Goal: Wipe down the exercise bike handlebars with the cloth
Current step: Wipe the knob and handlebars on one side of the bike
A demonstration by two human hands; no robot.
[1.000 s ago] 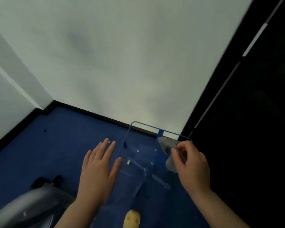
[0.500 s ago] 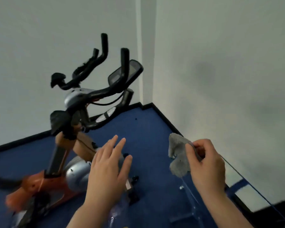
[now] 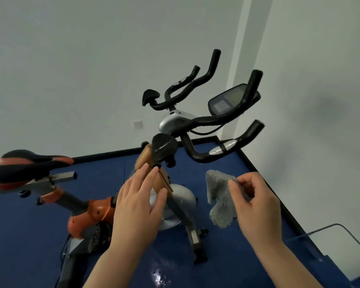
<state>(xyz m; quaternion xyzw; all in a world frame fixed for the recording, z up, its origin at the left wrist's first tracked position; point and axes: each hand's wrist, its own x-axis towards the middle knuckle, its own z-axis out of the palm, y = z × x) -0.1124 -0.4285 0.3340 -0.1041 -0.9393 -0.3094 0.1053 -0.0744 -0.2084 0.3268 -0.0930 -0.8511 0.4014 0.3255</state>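
Note:
An orange and silver exercise bike [image 3: 96,210] stands on the blue floor in front of me. Its black handlebars [image 3: 214,119] rise at the upper middle, with a dark console screen [image 3: 229,102] between the right bars. My right hand [image 3: 256,206] pinches a grey cloth [image 3: 220,196], which hangs down below and right of the handlebars, apart from them. My left hand [image 3: 139,204] is held flat, fingers apart, in front of the bike's orange stem, holding nothing.
The bike's black and orange saddle [image 3: 27,165] juts out at the left. A clear plastic stand [image 3: 337,242] sits at the lower right by the wall. White walls meet in a corner behind the bike, with a wall socket [image 3: 137,124].
My view has swung from the clear stand on the floor to the bike, which now fills the middle. The cloth stays pinched in my right hand; my left hand stays open.

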